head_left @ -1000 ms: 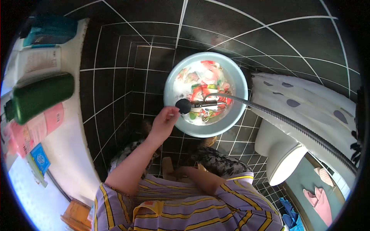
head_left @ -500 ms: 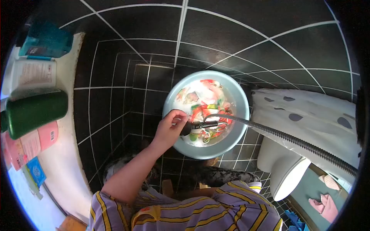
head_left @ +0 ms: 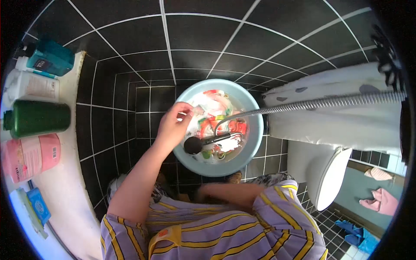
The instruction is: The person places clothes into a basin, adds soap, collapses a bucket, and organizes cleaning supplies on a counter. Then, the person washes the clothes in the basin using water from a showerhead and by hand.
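Note:
My left hand (head_left: 173,123) is over the left side of a pale blue basin (head_left: 258,143), thumb and fingers pinched together. A small pale pinkish bit (head_left: 198,110) shows at the fingertips; whether it belongs to the cloth below is unclear. White cloth with a red and green print (head_left: 208,125) lies soaking in water in the basin. Just below my left hand, a black shower head (head_left: 193,145) rests across the basin's contents, its metal hose (head_left: 303,105) running off to the right. My right forearm (head_left: 236,193) crosses low before my body; its hand (head_left: 206,190) is in shadow, fingers indistinct.
Several bottles, including a green one (head_left: 41,118) and a pink one (head_left: 37,156), stand on a white ledge (head_left: 71,186) at left. Dark tiled walls (head_left: 203,39) enclose the basin. On the right are a covered washing machine-like bulk (head_left: 320,121) and a white toilet (head_left: 331,180).
My left hand has moved up off the shower head, leaving its round black face in plain sight. The hose has swung higher. The whole view has shifted slightly.

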Tool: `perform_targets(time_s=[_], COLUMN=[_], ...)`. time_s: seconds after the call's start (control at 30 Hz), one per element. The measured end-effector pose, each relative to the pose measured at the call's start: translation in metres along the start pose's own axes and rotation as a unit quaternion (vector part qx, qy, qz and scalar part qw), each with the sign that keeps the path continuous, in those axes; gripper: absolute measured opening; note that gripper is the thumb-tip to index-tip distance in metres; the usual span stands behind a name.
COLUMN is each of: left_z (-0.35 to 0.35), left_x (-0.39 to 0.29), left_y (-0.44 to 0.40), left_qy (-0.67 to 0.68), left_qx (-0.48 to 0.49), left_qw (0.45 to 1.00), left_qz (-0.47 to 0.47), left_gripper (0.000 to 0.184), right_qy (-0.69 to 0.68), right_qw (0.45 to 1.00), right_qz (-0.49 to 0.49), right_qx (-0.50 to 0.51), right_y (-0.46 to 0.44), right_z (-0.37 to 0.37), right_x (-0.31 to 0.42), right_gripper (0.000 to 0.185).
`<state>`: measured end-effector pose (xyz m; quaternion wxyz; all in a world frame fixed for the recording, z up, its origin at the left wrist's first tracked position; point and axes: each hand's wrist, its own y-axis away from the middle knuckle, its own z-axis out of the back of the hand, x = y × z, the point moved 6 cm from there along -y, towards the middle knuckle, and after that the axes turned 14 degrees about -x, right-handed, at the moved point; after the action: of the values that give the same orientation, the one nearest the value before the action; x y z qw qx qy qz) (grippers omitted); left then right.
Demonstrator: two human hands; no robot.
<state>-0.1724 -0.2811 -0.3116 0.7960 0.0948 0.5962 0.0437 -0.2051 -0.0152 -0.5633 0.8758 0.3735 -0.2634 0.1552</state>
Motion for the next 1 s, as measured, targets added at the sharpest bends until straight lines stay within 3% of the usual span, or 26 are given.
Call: perform_targets(time_s=[0.13,0.2,0.23,0.27,0.4,0.53,0.67,0.7,0.93,0.97,1.0], left_z=[-0.016,-0.020,-0.020,-0.020,0.008,0.024,0.020,0.019,0.022,0.023,0.022], left_x=[0.001,-0.013,-0.017,-0.020,-0.037,-0.033,-0.047,-0.049,-0.049,-0.048,-0.046], left_y=[0.011,0.030,0.035,0.042,0.053,0.051,0.054,0.055,0.052,0.052,0.052], left_qy=[0.032,0.008,0.003,-0.005,-0.125,-0.130,-0.132,-0.135,-0.147,-0.158,-0.164], left_qx=[0.025,0.051,0.061,0.073,0.035,0.012,0.021,0.028,0.010,0.007,0.006], left_qw=[0.999,0.998,0.996,0.993,0.983,0.985,0.982,0.981,0.974,0.970,0.968], left_qz=[-0.012,-0.039,-0.069,-0.097,-0.129,-0.117,-0.130,-0.138,-0.172,-0.182,-0.190], left_gripper=[0.017,0.019,0.020,0.021,0.023,0.021,0.019,0.019,0.017,0.018,0.019], right_qy=[0.106,0.037,0.099,0.231,0.261,0.254,0.328,0.286,0.195,0.197,0.230], right_qw=[0.992,0.986,0.951,0.932,0.935,0.942,0.925,0.932,0.968,0.962,0.956], right_qz=[0.060,0.006,-0.009,-0.002,-0.028,-0.097,-0.153,-0.169,0.001,-0.062,-0.048], right_qx=[-0.042,-0.161,-0.293,-0.280,-0.238,-0.199,-0.115,-0.145,-0.157,-0.180,-0.177], right_y=[-0.028,-0.024,-0.019,-0.013,-0.017,-0.045,-0.078,-0.074,0.027,0.039,0.048], right_z=[0.085,0.167,0.187,0.186,0.157,0.146,0.120,0.125,0.190,0.202,0.208], right_x=[-0.032,-0.047,-0.060,-0.070,-0.086,-0.106,-0.135,-0.136,-0.098,-0.099,-0.098], right_gripper=[0.023,0.033,0.047,0.061,0.063,0.063,0.047,0.044,0.041,0.031,0.028])
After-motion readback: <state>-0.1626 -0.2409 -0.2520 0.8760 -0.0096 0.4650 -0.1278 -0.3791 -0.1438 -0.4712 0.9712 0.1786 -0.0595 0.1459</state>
